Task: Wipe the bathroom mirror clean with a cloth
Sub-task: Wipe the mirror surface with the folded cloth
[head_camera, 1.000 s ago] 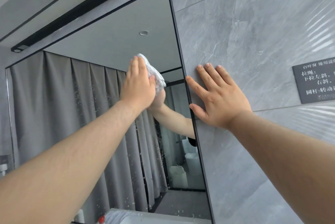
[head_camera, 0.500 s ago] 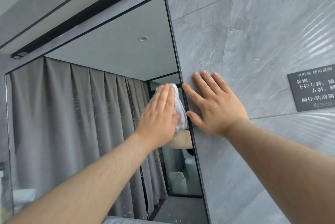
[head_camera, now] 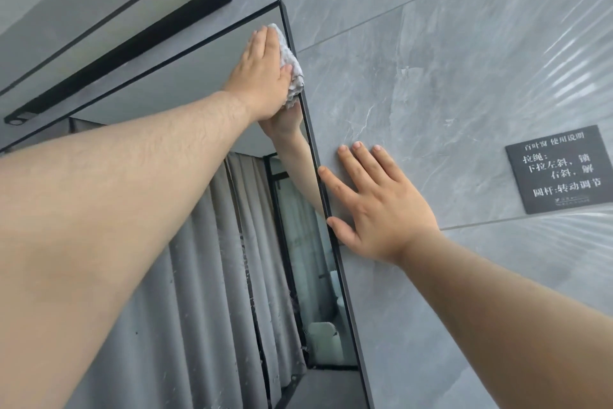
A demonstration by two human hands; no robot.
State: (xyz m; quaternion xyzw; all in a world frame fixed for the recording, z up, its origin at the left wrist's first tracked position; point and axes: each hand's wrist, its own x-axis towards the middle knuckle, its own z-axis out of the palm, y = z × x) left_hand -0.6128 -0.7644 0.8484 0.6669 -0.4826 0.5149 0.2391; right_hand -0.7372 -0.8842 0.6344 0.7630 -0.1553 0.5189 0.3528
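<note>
Cloth (head_camera: 295, 77) on mirror (head_camera: 185, 93), top-right corner — bar (head_camera: 116, 54), maybe lamp, above.

left hand (head_camera: 262, 73) presses cloth (head_camera: 293, 75) on mirror (head_camera: 185, 90) corner; right hand (head_camera: 378, 209) flat on wall (head_camera: 431, 60).

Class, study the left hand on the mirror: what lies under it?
Under the left hand a white cloth is pressed against the mirror near its top right corner. Its edge shows past the fingertips and thumb; the rest, beneath the palm, is covered.
</note>
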